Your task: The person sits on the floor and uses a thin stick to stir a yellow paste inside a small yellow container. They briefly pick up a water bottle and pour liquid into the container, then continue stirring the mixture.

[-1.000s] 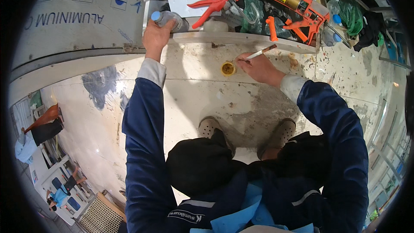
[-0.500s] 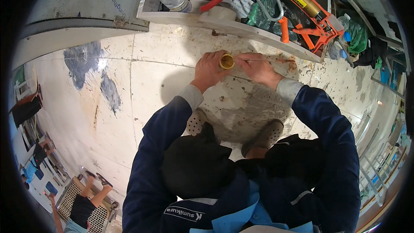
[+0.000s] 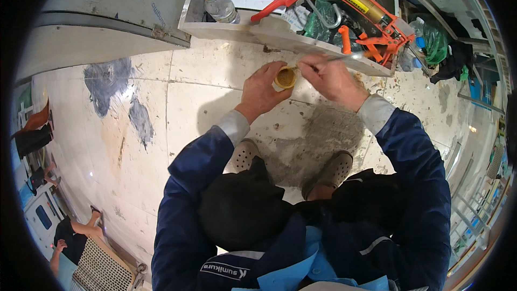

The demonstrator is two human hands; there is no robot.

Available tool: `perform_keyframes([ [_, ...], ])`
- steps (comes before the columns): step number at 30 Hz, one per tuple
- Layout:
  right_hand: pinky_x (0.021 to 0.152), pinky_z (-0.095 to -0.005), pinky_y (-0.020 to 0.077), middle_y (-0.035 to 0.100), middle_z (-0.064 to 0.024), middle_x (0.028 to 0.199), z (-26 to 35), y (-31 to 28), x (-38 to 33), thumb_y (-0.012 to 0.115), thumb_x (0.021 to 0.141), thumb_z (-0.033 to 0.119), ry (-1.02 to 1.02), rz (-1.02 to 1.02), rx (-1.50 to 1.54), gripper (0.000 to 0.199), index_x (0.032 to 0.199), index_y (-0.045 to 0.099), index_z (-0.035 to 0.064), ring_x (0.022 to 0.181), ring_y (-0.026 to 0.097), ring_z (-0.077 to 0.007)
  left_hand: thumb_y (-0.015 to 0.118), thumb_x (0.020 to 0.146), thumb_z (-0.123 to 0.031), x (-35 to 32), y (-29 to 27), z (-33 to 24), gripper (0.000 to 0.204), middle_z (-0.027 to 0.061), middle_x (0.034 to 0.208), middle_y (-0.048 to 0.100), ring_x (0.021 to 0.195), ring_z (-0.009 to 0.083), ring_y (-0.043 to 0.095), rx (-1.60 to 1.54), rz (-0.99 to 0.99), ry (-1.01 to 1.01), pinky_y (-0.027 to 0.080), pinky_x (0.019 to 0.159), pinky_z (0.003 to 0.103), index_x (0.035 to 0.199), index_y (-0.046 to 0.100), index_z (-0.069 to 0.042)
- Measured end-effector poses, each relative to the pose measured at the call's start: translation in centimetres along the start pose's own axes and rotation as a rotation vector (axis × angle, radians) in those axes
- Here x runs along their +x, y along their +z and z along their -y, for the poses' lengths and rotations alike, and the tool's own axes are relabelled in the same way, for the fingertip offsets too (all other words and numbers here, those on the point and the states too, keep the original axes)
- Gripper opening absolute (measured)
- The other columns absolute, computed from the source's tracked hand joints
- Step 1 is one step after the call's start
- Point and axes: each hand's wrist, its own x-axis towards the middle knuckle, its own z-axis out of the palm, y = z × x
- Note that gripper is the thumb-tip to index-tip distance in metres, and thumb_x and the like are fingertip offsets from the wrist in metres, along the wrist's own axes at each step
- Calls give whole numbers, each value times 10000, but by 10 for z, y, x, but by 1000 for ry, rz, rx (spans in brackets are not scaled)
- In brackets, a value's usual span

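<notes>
A small yellow cup (image 3: 287, 85) is sitting at upper centre of the frame, its round mouth facing the camera; whether it is touching the floor (image 3: 194, 97) cannot be told. The left hand (image 3: 262, 91) is holding it, its grip curling around the left side. The right hand (image 3: 339, 83) is staying clear just beside it, the cup lying left of its grip, which is pinching a thin, blurred stick (image 3: 344, 56). The stick's long axis is running roughly left to right. Beyond, a drawer (image 3: 231, 30) is carrying a blue-capped bottle (image 3: 222, 8).

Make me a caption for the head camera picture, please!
Left grip holds a small yellow cup, right grip a blurred thin tool, near a box of supplies.
</notes>
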Motion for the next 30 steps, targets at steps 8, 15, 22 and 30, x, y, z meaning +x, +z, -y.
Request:
perform_keyframes([
  [8,849,-380,590,800,-144,1053,60,-121,-31,665,1061,230,-183,-329,-94,276,1097,784,-16,946,754,-279,912,790,-242,85,-67,-101,641,132,1317,711,1203,339,698,31,-102,446,565,1029,433,1359,644,-121],
  [15,770,-363,557,754,-107,910,78,-158,-78,632,1090,228,-26,-618,-52,275,1101,773,-7,867,721,-258,921,795,-200,135,-62,-178,643,136,1266,739,1149,321,722,-88,-200,588,573,980,405,1360,651,-59],
  [22,829,-410,558,761,-144,958,64,-149,-97,615,1082,175,-195,-653,-265,228,1103,769,7,920,715,-348,909,830,-171,125,-32,-177,637,139,1317,734,1177,267,734,-268,-127,551,588,987,367,1391,634,-50],
  [30,924,-412,575,780,-164,1088,65,-143,-101,628,1076,201,-51,-529,-260,249,1113,762,-5,1054,741,-342,899,815,-213,119,-19,-172,630,111,1315,730,1162,292,736,-295,-113,499,600,947,382,1380,641,-104],
])
